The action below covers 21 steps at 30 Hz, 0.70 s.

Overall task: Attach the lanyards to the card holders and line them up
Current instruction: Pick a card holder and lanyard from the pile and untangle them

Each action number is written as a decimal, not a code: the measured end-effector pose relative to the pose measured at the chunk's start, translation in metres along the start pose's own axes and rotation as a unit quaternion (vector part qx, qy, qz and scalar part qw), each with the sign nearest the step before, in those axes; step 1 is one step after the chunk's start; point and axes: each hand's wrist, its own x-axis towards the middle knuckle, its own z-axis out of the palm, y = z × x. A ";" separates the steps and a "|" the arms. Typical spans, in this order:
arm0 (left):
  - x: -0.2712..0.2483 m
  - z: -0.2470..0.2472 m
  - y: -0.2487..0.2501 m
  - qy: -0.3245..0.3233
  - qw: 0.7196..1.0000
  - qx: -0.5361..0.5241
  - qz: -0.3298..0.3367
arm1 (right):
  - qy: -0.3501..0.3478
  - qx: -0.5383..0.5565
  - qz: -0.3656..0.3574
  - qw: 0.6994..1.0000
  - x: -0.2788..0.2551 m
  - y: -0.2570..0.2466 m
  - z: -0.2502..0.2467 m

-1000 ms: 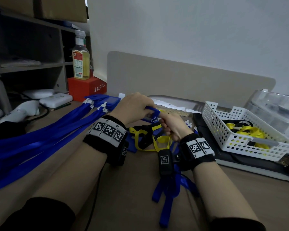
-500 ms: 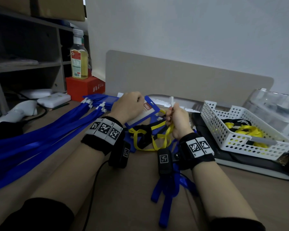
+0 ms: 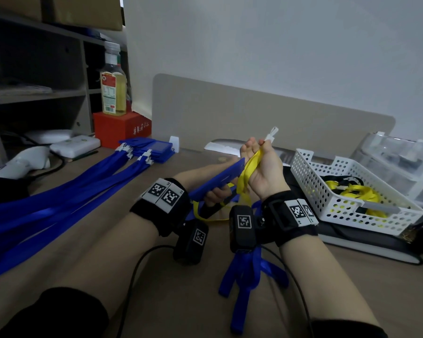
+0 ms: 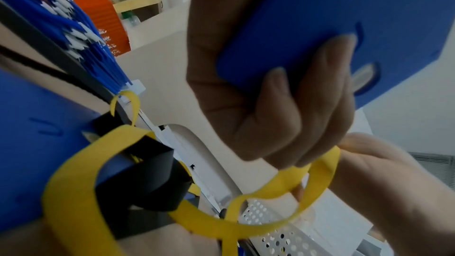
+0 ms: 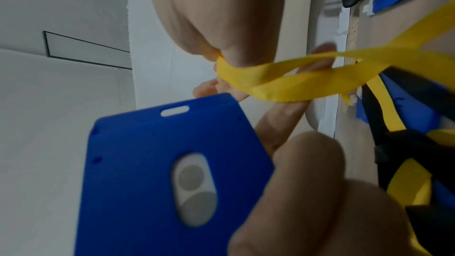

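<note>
The blue card holder (image 3: pixel 216 182) is lifted off the desk in the left hand (image 3: pixel 215 195), beside the right hand (image 3: pixel 263 170), which clutches a yellow lanyard (image 3: pixel 250 168) with its white clip (image 3: pixel 271 134) sticking up. From the left wrist, fingers (image 4: pixel 307 104) curl under the holder's bottom corner; it looks rigid and light. From the right wrist, the slot (image 5: pixel 174 110) faces the limp ribbon, best pinched at the clip.
</note>
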 end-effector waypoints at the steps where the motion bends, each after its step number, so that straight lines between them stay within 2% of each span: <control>1: 0.002 -0.002 -0.001 -0.036 0.999 0.000 -0.007 | 0.003 -0.003 -0.007 1.000 0.000 -0.001 0.000; 3: 0.006 -0.007 -0.003 -0.076 0.997 -0.017 0.001 | -0.004 -0.009 -0.007 1.000 0.002 -0.002 -0.003; 4: 0.006 -0.009 -0.004 -0.075 0.997 -0.028 0.005 | -0.010 -0.017 -0.002 1.000 0.003 -0.003 -0.005; 7: -0.002 -0.015 0.000 -0.053 0.995 -0.079 0.035 | 0.003 -0.077 0.002 0.997 0.008 -0.007 -0.015; 11: -0.018 -0.031 0.001 0.021 0.986 -0.140 0.090 | 0.058 -0.213 -0.014 0.975 0.013 -0.010 -0.026; 14: -0.025 -0.043 -0.002 0.044 0.970 -0.196 0.141 | 0.056 -0.320 -0.012 0.946 0.014 -0.008 -0.031; 17: -0.026 -0.044 -0.001 0.077 0.960 -0.207 0.171 | -0.015 -0.408 0.026 0.913 0.011 0.001 -0.032; 21: -0.026 -0.034 0.003 0.096 0.957 -0.207 0.180 | -0.119 -0.552 0.070 0.822 0.001 0.011 -0.027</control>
